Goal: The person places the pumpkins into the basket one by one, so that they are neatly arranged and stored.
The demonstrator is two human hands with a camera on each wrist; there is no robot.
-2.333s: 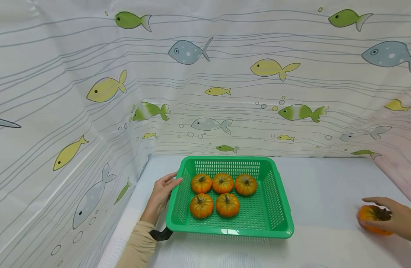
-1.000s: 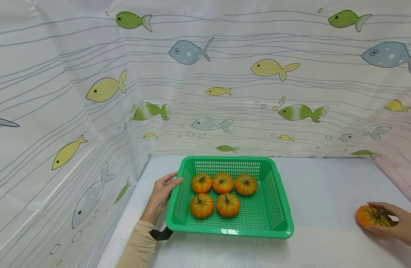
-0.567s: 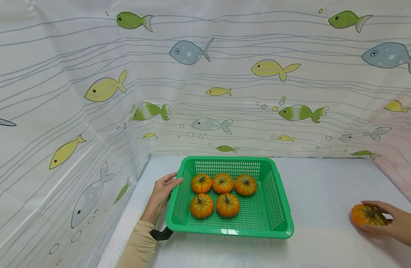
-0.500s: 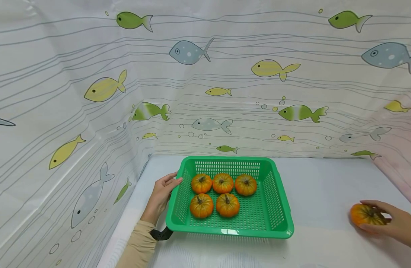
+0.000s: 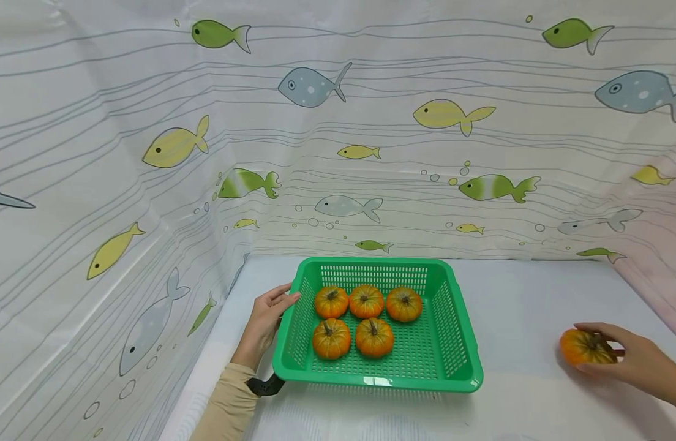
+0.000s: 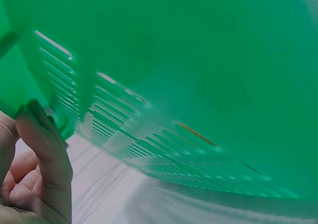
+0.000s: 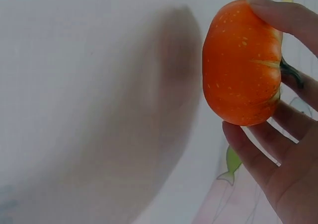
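My left hand (image 5: 265,321) grips the left side of a green plastic basket (image 5: 378,383), thumb over the rim and fingers outside; the left wrist view shows the fingers (image 6: 47,149) against its slotted wall. Inside, several small orange pumpkins (image 5: 330,339) sit toward the left and middle. Off to the right, my right hand (image 5: 635,355) holds another small pumpkin (image 5: 577,348) between thumb and fingers. In the right wrist view that pumpkin (image 7: 241,65) hangs clear of the surface, its shadow below, its stem toward the palm.
A pale cloth (image 5: 522,324) covers the table, with a stretch of it between the basket and my right hand. Fish-patterned sheets (image 5: 404,135) rise behind and on both sides. The basket's right part (image 5: 450,324) shows bare slotted mesh.
The right hand has closed its grasp on the pumpkin and moved it left, slightly up, toward the basket. The left hand and basket stay where they were.
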